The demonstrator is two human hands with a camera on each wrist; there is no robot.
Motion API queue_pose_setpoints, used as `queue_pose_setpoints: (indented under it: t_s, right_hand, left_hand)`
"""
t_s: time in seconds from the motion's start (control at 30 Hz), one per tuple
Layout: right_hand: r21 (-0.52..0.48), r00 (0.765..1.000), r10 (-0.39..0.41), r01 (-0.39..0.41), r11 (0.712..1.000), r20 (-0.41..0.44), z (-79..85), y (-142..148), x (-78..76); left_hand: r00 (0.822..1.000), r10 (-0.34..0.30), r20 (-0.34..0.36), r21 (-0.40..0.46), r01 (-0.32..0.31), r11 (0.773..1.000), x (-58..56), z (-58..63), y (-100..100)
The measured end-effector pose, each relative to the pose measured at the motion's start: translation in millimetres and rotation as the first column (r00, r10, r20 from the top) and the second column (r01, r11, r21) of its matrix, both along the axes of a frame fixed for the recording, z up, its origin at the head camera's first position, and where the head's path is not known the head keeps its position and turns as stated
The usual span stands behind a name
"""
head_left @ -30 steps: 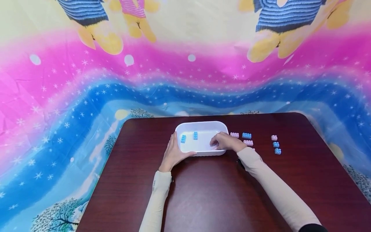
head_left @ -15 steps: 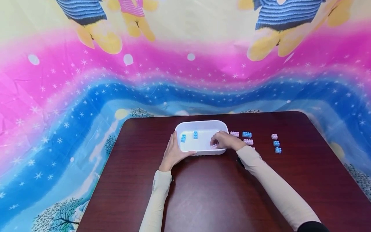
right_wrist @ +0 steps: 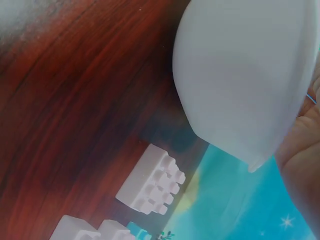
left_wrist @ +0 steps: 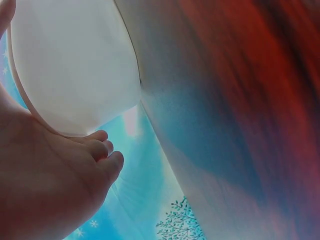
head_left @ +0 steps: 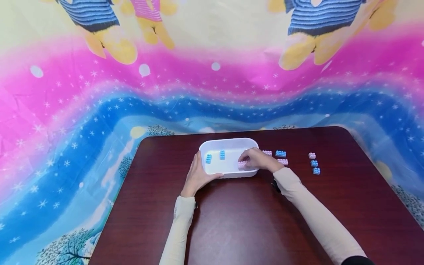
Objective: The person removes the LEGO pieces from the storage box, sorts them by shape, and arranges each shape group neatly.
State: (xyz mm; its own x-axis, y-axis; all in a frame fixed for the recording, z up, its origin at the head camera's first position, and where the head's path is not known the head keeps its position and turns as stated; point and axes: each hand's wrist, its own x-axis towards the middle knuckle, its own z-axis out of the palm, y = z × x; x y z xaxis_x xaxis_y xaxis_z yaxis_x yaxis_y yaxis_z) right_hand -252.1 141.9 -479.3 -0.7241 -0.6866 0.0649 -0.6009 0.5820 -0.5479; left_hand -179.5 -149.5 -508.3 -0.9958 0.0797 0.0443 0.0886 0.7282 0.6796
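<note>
My left hand [head_left: 197, 175] holds the left end of a white plastic tub [head_left: 228, 173], its thumb along the front rim and its fingers against the left side. In the left wrist view, that hand [left_wrist: 55, 165] lies against the tub wall [left_wrist: 75, 65]. My right hand [head_left: 256, 159] reaches over the tub's right side and pinches a pink toy brick [head_left: 241, 165] near the floor inside; the thumb is mostly hidden. Two blue toy bricks [head_left: 222, 154] lie apart in the left half of the tub. The right wrist view shows only part of my right hand [right_wrist: 302, 155], behind the tub wall.
Right of the tub, pink bricks [head_left: 283, 161] and a blue brick [head_left: 281, 153] lie on the dark wooden table [head_left: 232, 221]. Farther right, a small pink brick [head_left: 312, 155] and two small blue bricks [head_left: 314, 163] form a column. A patterned cloth [head_left: 212, 92] hangs behind the table.
My right hand has shifted slightly left inside the tub, and more of the pink brick shows at its fingertips. The left hand stays on the tub.
</note>
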Motion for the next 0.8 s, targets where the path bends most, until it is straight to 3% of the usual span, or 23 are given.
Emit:
queue_pose_setpoints:
  t_s: [0.17,0.53,0.8]
  right_hand:
    - [-0.017,0.999,-0.044,0.045,0.999,0.020,10.5,5.6,5.6]
    - [-0.105,0.996,-0.071,0.065,0.992,-0.054,31.8,29.0,8.2]
    - [-0.113,0.987,-0.130,0.120,0.986,-0.089,35.0,62.1,11.1]
  left_hand:
    - [1.000,-0.001,0.005,0.015,0.001,1.000,1.6,0.9,1.8]
    - [1.000,0.010,0.001,0.017,-0.010,1.000,2.5,-0.3,0.2]
    - [1.000,-0.002,0.002,0.006,0.002,1.000,1.1,2.0,2.1]
